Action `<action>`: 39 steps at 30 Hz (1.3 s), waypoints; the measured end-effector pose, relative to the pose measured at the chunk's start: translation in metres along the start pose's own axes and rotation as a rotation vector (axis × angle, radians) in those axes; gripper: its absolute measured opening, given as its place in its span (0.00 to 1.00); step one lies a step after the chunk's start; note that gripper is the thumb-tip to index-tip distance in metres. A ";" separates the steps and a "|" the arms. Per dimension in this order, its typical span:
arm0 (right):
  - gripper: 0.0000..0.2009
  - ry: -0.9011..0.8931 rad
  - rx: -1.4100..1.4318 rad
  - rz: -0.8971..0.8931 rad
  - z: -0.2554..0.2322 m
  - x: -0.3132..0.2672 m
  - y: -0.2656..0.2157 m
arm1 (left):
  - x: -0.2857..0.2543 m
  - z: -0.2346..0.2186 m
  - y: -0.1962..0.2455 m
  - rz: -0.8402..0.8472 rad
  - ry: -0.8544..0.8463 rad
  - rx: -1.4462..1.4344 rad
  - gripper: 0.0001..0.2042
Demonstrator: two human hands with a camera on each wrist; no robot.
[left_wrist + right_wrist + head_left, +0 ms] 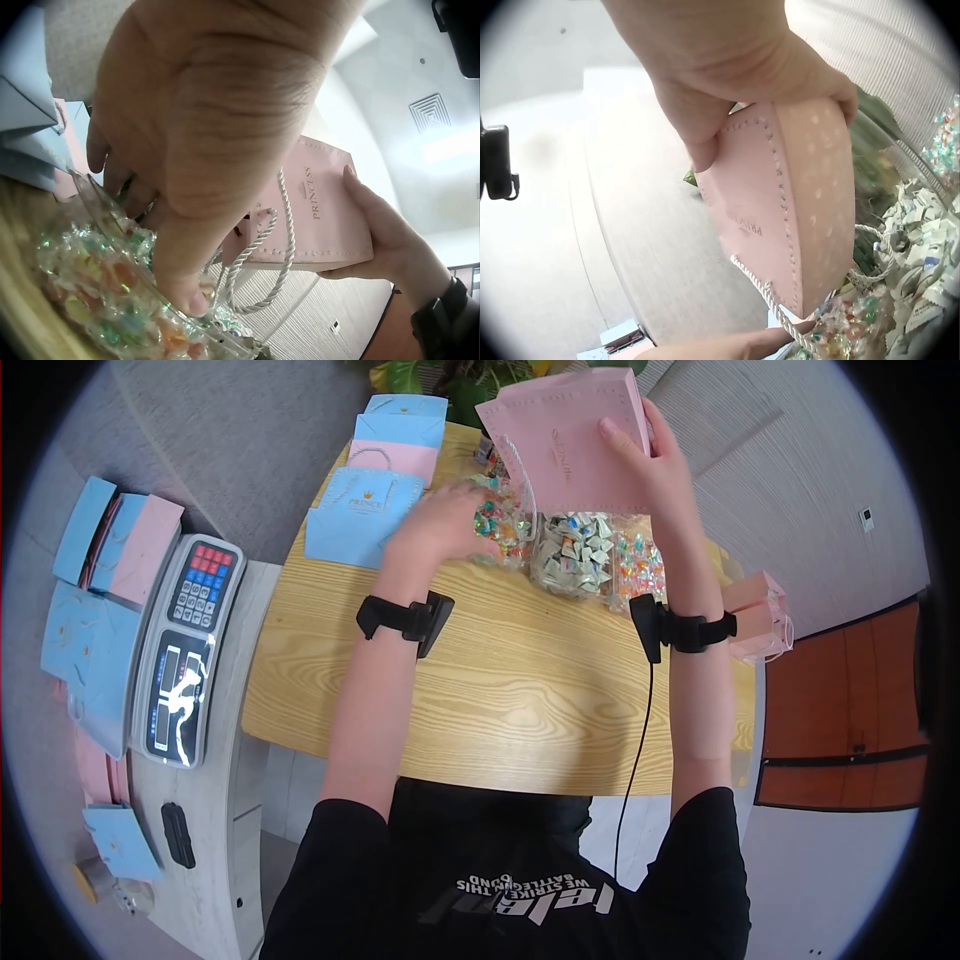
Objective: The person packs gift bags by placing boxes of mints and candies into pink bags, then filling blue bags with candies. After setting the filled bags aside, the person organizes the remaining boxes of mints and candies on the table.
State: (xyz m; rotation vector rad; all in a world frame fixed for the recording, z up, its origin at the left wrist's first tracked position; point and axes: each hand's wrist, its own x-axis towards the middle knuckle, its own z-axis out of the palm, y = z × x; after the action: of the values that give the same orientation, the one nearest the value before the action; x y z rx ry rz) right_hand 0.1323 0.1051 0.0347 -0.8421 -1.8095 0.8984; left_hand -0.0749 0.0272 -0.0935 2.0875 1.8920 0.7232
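My right hand (660, 465) grips a pink paper gift bag (570, 445) by its bottom end, thumb on the printed face and fingers behind. The bag is tipped over, its rope handle (285, 255) hanging toward the left. Down at a clear tub of colourful wrapped candies (508, 525) is my left hand (440, 525). Its thumb (180, 285) and fingers are spread apart over the tub in the left wrist view, with some fingertips hidden at the candies. Beside that tub sits another, filled with white-wrapped sweets (572, 555).
A further lot of colourful candies (640, 565) lies at the right of the tubs. Blue gift bags (365, 510) stand at the table's left. A scale (185, 650) and more bags (90, 635) occupy the side counter. Pink bags (760, 615) are beyond my right forearm.
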 end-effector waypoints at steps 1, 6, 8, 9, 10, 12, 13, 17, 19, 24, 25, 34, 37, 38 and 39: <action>0.35 -0.009 -0.067 -0.036 0.000 0.003 -0.002 | 0.000 -0.001 0.001 -0.002 0.003 0.015 0.35; 0.35 -0.036 -0.168 -0.095 0.004 0.003 -0.016 | 0.001 -0.001 0.008 -0.010 -0.018 0.030 0.34; 0.35 -0.080 -0.170 -0.150 0.008 0.008 -0.003 | 0.003 0.002 0.009 0.007 0.057 0.065 0.32; 0.35 -0.074 -0.166 -0.154 0.011 0.009 0.004 | 0.004 0.001 0.008 0.011 0.059 0.072 0.32; 0.35 -0.056 -0.212 -0.236 0.017 0.008 0.008 | 0.004 -0.001 0.010 0.005 0.038 0.049 0.30; 0.35 -0.027 -0.253 -0.317 0.018 0.008 0.011 | 0.006 0.000 0.008 0.003 0.014 0.035 0.29; 0.36 0.024 -0.140 -0.262 0.017 0.006 0.004 | 0.006 0.004 0.006 0.027 0.062 0.042 0.29; 0.36 0.002 -0.164 -0.167 0.008 -0.002 -0.002 | 0.011 0.006 0.001 0.051 0.043 0.067 0.30; 0.34 0.016 -0.157 -0.163 0.010 -0.012 -0.004 | 0.008 0.003 0.005 0.077 0.035 0.039 0.28; 0.32 0.099 -0.058 -0.183 -0.002 -0.010 0.019 | 0.008 0.008 0.001 0.082 0.071 0.119 0.23; 0.32 0.111 -0.046 -0.190 -0.006 -0.012 0.015 | 0.006 0.010 0.005 0.117 0.153 0.128 0.22; 0.34 0.208 0.396 0.027 -0.044 -0.030 0.033 | 0.028 0.016 0.049 0.247 0.218 0.269 0.20; 0.33 0.187 0.474 0.128 -0.040 -0.033 0.045 | 0.035 0.030 0.034 0.087 0.053 0.236 0.21; 0.33 0.184 0.480 0.150 -0.040 -0.032 0.046 | 0.038 0.035 0.028 0.058 0.064 0.242 0.21; 0.33 0.170 0.486 0.119 -0.040 -0.032 0.044 | 0.038 0.041 0.022 0.048 0.041 0.241 0.21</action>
State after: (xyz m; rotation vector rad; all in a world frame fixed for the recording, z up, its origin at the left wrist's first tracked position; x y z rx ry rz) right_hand 0.1877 0.1094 -0.0040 -0.6912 -1.3240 1.2387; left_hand -0.0337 0.0673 -0.1102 2.2832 2.0477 0.5758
